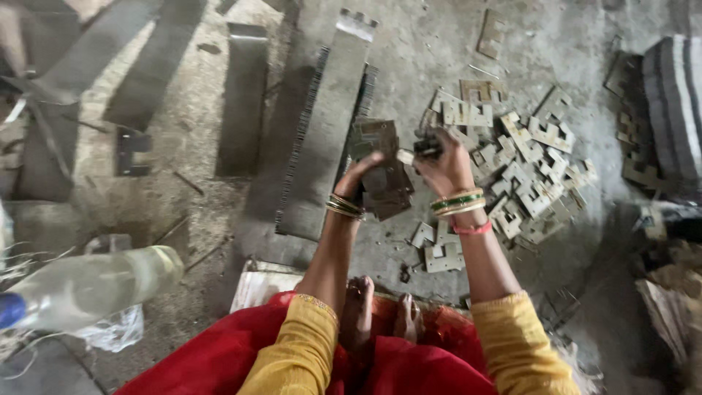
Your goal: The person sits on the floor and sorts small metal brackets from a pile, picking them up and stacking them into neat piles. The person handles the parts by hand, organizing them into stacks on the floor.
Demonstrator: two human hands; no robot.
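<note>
My left hand (363, 173) grips a stack of flat notched metal plates (382, 167), held upright just above the floor. My right hand (441, 164) is closed on a small dark metal piece (428, 147) right beside that stack's top edge. Both wrists wear bangles. A heap of loose notched metal plates (528, 172) lies on the floor just right of my right hand. A few more plates (439, 249) lie below my right wrist. My bare feet (376, 311) rest in front of me, above red cloth.
Long grey metal strips (325, 124) with toothed edges lie on the dusty floor to the left. A plastic bottle (88, 287) lies at lower left. Stacked plates (669, 110) stand at the right edge. A small wooden board (259, 281) sits beside my left knee.
</note>
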